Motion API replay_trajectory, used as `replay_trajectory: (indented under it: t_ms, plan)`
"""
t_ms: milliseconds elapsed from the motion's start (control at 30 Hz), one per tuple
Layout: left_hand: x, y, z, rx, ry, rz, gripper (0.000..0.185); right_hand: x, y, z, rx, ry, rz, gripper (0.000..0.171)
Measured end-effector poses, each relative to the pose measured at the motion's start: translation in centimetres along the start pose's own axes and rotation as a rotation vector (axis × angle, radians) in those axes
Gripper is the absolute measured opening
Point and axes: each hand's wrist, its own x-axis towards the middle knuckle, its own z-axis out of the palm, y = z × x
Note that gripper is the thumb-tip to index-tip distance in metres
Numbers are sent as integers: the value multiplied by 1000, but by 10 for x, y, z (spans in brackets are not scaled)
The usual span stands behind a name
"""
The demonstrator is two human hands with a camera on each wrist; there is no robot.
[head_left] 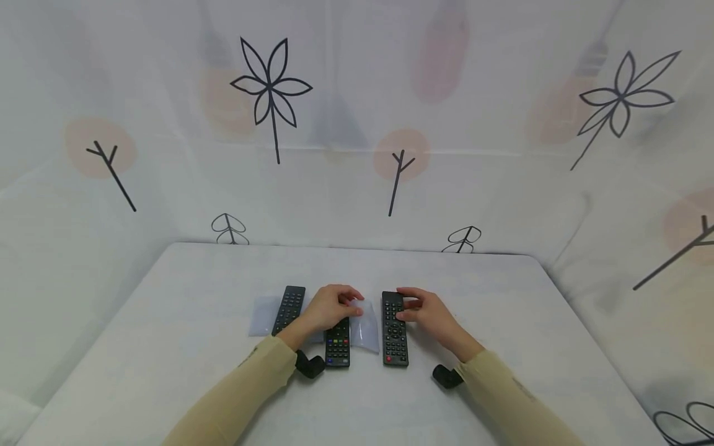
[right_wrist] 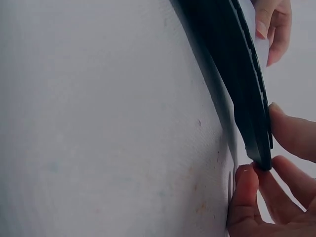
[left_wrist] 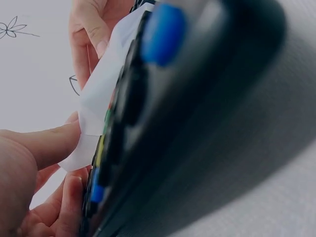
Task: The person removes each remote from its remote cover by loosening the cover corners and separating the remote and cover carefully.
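Three black remotes lie side by side on the white table. My left hand lies over the top of the middle remote and pinches a clear plastic sleeve beside it. In the left wrist view the thumb presses that plastic sleeve against the remote's button side. My right hand pinches the far end of the right remote. In the right wrist view the thumb is under the remote's end and the fingers are on top.
The left remote rests untouched on a second clear sleeve. White cloth printed with flowers and trees hangs behind and to both sides of the table. The table's back edge is a little beyond the remotes.
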Motion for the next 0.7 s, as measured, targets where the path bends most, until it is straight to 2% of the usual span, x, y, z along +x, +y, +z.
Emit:
replay_trajectory:
  t_ms: [167, 367, 700]
  plan:
    - [0, 0, 0, 5, -1, 1, 22, 3, -2, 0, -4, 16, 11, 63]
    - [0, 0, 2, 1, -4, -16, 22, 5, -1, 3, -67, 40, 12, 60]
    - [-3, 3, 3, 13, 38, 21, 25, 3, -3, 4, -94, 55, 13, 57]
